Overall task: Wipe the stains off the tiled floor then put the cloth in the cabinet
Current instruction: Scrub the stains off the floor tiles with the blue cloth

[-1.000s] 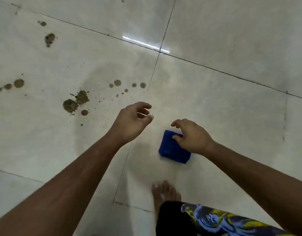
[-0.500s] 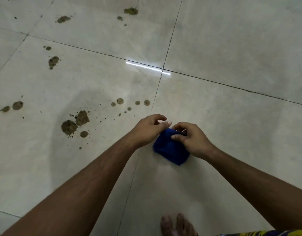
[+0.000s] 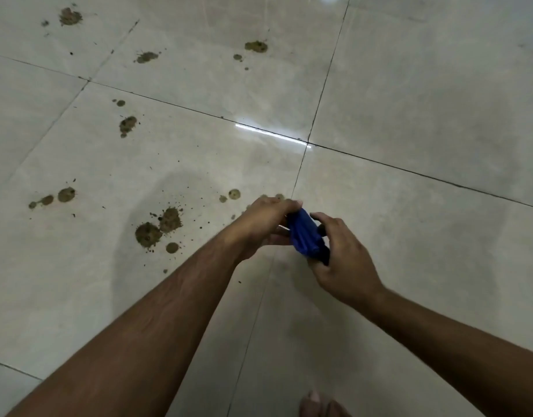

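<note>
A folded blue cloth [image 3: 304, 234] is held above the pale tiled floor [image 3: 409, 100], gripped from both sides. My left hand [image 3: 263, 225] pinches its left edge and my right hand [image 3: 340, 257] wraps its right side. Brown muddy stains lie to the left: a big double blot [image 3: 158, 225], a pair of spots [image 3: 59, 197], a blot [image 3: 127, 124] farther up, and several small dots [image 3: 233, 194] just beyond my left hand. More stains [image 3: 255, 46] sit on the far tiles.
Dark grout lines cross the floor, meeting at a joint [image 3: 307, 143] with a bright light reflection beside it. My bare toes [image 3: 319, 404] show at the bottom edge. No cabinet is in view.
The cloth lay on the floor under my right hand a second ago; both hands have since closed on it and lifted it. The view has tilted up, showing more far stains.
</note>
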